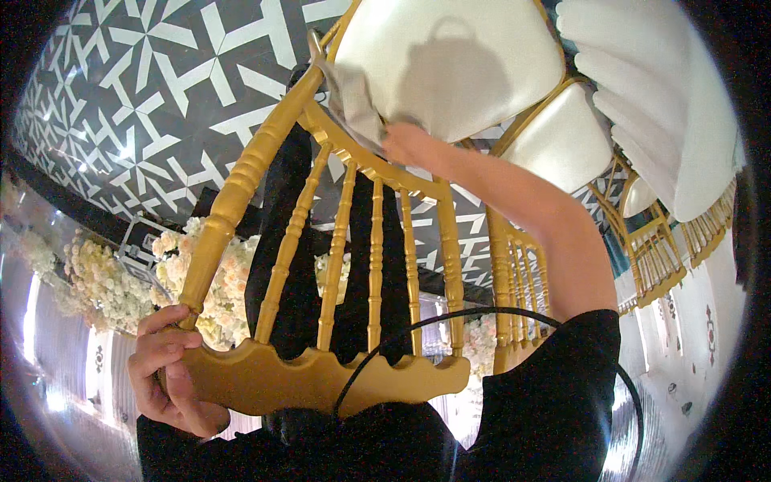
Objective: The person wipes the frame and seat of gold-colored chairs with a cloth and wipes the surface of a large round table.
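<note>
A gold chair (221, 213) with turned spindles stands close in front of me, its backrest nearest and its white seat cushion (377, 48) beyond. My left hand (167, 365) is closed around the left end of the backrest's top rail. With my right arm reaching over the backrest, my right hand (409, 145) grips a greyish cloth (353, 104). The cloth lies along the lower rail of the backrest, between the spindles and the cushion, and stretches up toward the left post. The right fingertips are partly hidden by the cloth and the chair. A shadow falls across the cushion.
More gold chairs with white cushions (562, 140) line up on the right, beside a draped white tablecloth (671, 88). Pale flower arrangements (104, 277) are at the left. The floor (161, 153) has a dark and white geometric pattern. A black cable (450, 316) loops before my chest.
</note>
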A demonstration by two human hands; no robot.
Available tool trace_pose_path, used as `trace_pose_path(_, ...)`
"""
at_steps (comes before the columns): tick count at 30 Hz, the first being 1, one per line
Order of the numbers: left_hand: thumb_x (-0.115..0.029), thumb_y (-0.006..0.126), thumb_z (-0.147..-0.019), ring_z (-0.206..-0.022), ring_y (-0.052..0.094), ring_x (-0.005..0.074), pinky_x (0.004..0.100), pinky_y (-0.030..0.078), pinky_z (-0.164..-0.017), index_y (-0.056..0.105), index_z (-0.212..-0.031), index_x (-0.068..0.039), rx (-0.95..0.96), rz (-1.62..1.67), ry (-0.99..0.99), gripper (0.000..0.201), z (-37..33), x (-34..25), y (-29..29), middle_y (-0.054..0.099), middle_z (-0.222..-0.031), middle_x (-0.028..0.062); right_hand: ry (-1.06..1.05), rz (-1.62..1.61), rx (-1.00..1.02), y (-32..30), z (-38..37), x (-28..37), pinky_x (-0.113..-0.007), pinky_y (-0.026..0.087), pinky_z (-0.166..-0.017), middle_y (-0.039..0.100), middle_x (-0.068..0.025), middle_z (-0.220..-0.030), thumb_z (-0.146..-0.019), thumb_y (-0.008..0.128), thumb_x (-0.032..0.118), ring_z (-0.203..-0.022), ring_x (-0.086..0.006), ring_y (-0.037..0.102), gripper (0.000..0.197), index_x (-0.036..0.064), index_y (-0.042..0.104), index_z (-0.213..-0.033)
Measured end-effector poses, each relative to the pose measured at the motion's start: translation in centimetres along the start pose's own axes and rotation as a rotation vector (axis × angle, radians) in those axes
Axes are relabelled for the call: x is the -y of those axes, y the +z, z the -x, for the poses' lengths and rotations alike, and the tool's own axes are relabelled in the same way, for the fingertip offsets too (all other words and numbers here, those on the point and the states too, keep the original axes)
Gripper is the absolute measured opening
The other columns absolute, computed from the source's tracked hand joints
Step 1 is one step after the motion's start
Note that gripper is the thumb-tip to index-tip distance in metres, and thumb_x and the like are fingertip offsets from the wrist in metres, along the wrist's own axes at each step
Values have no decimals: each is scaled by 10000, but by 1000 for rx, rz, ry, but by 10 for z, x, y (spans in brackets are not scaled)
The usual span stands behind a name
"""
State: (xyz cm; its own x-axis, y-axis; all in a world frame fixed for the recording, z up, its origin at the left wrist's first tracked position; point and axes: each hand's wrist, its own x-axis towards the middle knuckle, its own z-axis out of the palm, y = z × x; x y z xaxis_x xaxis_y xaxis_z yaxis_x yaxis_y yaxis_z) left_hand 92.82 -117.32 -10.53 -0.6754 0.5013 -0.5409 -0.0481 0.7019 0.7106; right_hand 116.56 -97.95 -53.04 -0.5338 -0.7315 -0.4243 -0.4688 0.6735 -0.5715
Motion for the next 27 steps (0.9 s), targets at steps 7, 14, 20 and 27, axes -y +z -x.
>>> trace_pose_path(7,-285,428,-919,-1002,520,360,456,427,-874,467,-956,-27,-75,-13,-10,263,1,-1,2,543,-922,178,82,-116,-174,-14,80,16,-352,437,-841,591,-37,-949,-677,592,76,-986,-229,528,121,119,662,-766)
trace_pose_path(14,-221,445,-907,-1012,518,359,436,432,-870,470,-975,-12,-124,37,-32,222,3,7,5,542,-970,244,881,-322,-496,-10,138,56,-390,432,-797,564,-78,-955,-704,535,16,-957,-276,528,176,82,613,-847)
trace_pose_path(20,-215,450,-903,-1005,527,368,453,428,-878,473,-994,2,-177,23,-41,236,4,3,8,552,-968,240,1357,-208,-756,-25,165,53,-425,376,-846,504,-157,-1005,-707,541,-14,-992,-351,474,213,125,600,-858)
trace_pose_path(27,-239,433,-905,-1012,532,359,461,410,-917,475,-998,23,-201,54,-10,282,2,9,8,567,-981,223,1744,-757,-1053,-12,124,12,-402,330,-929,498,-203,-1087,-797,486,84,-1038,-343,435,257,19,544,-1038)
